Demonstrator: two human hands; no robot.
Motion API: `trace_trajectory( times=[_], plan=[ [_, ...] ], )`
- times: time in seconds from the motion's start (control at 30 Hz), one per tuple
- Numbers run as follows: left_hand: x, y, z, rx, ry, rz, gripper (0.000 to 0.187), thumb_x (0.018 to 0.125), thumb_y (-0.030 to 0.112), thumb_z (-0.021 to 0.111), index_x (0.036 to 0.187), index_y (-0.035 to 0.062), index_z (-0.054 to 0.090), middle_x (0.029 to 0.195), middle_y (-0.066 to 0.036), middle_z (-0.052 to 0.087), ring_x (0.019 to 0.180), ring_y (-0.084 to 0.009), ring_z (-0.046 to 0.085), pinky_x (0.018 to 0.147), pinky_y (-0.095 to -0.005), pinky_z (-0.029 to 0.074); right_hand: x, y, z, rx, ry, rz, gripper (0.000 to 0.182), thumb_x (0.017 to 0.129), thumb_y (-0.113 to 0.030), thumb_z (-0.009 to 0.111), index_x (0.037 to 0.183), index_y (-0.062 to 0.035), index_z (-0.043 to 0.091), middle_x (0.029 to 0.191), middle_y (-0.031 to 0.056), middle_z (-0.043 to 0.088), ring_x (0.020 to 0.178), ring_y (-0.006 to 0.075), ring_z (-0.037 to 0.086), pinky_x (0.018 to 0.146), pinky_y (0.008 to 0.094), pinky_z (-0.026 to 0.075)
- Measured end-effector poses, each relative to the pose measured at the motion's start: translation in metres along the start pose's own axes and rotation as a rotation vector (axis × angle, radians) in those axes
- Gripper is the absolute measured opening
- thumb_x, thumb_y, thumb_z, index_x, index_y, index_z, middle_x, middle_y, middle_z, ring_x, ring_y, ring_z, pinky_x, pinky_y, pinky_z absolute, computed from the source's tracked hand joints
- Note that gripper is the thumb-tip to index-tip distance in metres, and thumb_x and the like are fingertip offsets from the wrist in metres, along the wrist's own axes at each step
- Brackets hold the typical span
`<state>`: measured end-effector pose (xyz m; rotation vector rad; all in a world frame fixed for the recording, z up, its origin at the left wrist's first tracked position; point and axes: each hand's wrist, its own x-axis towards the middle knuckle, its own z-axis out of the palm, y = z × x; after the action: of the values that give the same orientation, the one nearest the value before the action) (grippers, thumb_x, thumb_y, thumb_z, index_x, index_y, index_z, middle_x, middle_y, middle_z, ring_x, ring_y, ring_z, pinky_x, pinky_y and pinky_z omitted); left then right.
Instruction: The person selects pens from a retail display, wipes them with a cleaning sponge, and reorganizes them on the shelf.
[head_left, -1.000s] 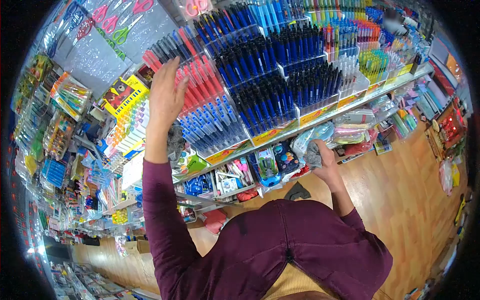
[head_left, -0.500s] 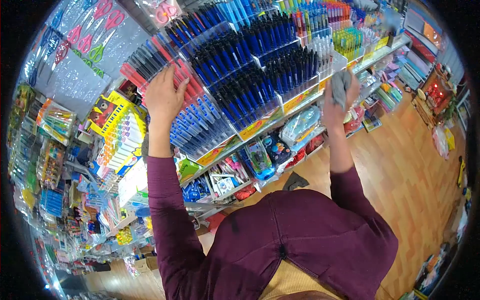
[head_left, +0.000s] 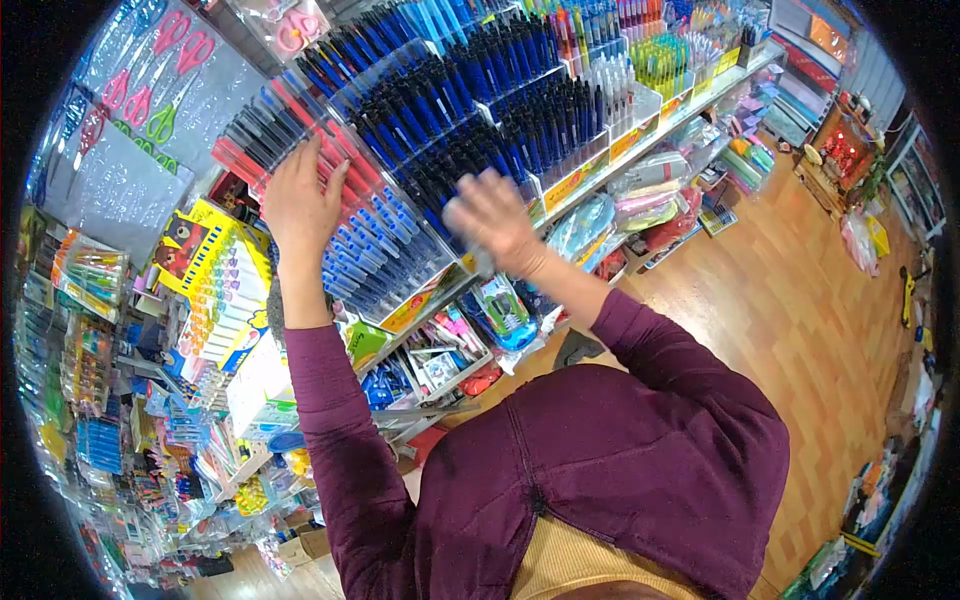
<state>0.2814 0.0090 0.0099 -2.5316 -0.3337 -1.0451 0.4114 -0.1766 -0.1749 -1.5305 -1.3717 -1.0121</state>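
My left hand rests over the rows of red pens, fingers stretched forward and thumb apart. Black-capped pens stand just beyond its fingertips, and blue-capped clear pens fill the tray to its right. Smeared by motion, my right hand is low over the front of the dark blue pens. A bit of grey cloth shows under its palm; most of the cloth is hidden by the hand.
Price labels run along the shelf's front edge. Packaged goods and a box of small items sit below it. At left are a yellow display box and hanging scissors. Wooden floor spreads at right.
My right hand has swung left with the grey cloth, from the far right of the shelf front to the dark blue pens. My left hand stays on the red pens; the view has shifted slightly.
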Motion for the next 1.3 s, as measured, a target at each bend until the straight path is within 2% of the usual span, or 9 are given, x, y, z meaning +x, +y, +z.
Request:
trace_trajectory(
  times=[0.17,0.23,0.37,0.5,0.63,0.83,0.97,1.17,1.3],
  plan=[
    [0.000,-0.005,0.004,0.006,0.021,0.027,0.045,0.083,0.038,0.058,0.116,0.0072,0.055,0.114,-0.014,0.059,0.104,-0.0303,0.056,0.087,-0.0386,0.045,-0.026,0.113,-0.066,-0.264,0.195,0.359,0.049,0.072,-0.003,0.053,0.121,-0.0078,0.055,0.135,0.0165,0.042,0.129,0.0368,0.032,0.107,0.0435,0.024],
    [0.001,-0.005,0.007,0.000,0.022,0.038,0.045,0.083,0.038,0.058,0.116,0.0067,0.055,0.113,-0.014,0.059,0.104,-0.0304,0.056,0.087,-0.0386,0.045,-0.026,0.146,-0.087,-0.445,0.576,0.658,0.052,0.068,0.005,0.053,0.120,-0.0065,0.055,0.124,0.0178,0.051,0.116,0.0340,0.043,0.101,0.0425,0.031],
    [0.003,-0.006,0.012,0.035,0.034,0.038,0.045,0.083,0.037,0.059,0.115,0.0065,0.055,0.112,-0.014,0.060,0.103,-0.0302,0.056,0.086,-0.0384,0.045,-0.001,0.162,-0.073,-0.019,0.622,0.759,0.050,0.070,0.005,0.052,0.119,-0.0047,0.054,0.126,0.0190,0.048,0.119,0.0358,0.041,0.103,0.0422,0.030],
    [0.002,-0.003,0.011,0.005,0.061,0.019,0.045,0.082,0.038,0.059,0.115,0.0070,0.056,0.112,-0.014,0.060,0.103,-0.0298,0.056,0.086,-0.0382,0.045,0.031,0.037,-0.015,0.043,0.441,0.398,0.042,0.077,-0.008,0.053,0.118,-0.0041,0.055,0.126,0.0190,0.050,0.125,0.0374,0.037,0.106,0.0470,0.022],
    [0.002,-0.001,0.009,0.022,0.042,-0.005,0.045,0.082,0.038,0.060,0.115,0.0076,0.056,0.112,-0.014,0.060,0.103,-0.0294,0.056,0.087,-0.0380,0.045,0.007,-0.038,-0.003,0.226,-0.058,-0.046,0.040,0.070,-0.014,0.064,0.109,-0.0079,0.063,0.123,0.0157,0.052,0.116,0.0323,0.046,0.099,0.0451,0.034],
    [0.001,-0.004,0.007,-0.018,0.095,0.030,0.047,0.078,0.038,0.063,0.112,0.0056,0.057,0.109,-0.013,0.061,0.100,-0.0288,0.057,0.083,-0.0383,0.046,0.045,0.065,-0.071,0.048,0.531,0.335,0.034,0.066,0.000,0.054,0.100,-0.0032,0.061,0.101,0.0122,0.060,0.099,0.0318,0.054,0.090,0.0436,0.039],
    [0.002,0.001,0.007,0.019,0.083,-0.004,0.047,0.078,0.039,0.063,0.112,0.0063,0.058,0.110,-0.012,0.061,0.100,-0.0283,0.057,0.083,-0.0383,0.046,0.033,0.077,-0.036,-0.118,0.434,0.667,0.058,0.061,0.005,0.047,0.118,-0.0033,0.051,0.118,0.0198,0.042,0.112,0.0374,0.039,0.100,0.0440,0.028],
    [0.004,0.003,0.006,0.035,0.047,-0.031,0.044,0.082,0.039,0.059,0.114,0.0095,0.057,0.112,-0.011,0.060,0.103,-0.0282,0.057,0.085,-0.0373,0.045,-0.001,-0.028,-0.014,0.147,0.032,0.141,0.050,0.059,0.005,0.059,0.109,-0.0039,0.059,0.114,0.0190,0.050,0.107,0.0370,0.046,0.092,0.0435,0.036],
    [0.002,-0.002,0.009,-0.007,0.067,-0.012,0.043,0.082,0.039,0.059,0.114,0.0099,0.058,0.112,-0.011,0.060,0.103,-0.0282,0.057,0.085,-0.0375,0.045,0.020,0.020,-0.065,0.097,0.160,0.118,0.044,0.061,0.004,0.059,0.104,-0.0028,0.060,0.112,0.0139,0.052,0.104,0.0319,0.050,0.092,0.0423,0.038]
  ],
)
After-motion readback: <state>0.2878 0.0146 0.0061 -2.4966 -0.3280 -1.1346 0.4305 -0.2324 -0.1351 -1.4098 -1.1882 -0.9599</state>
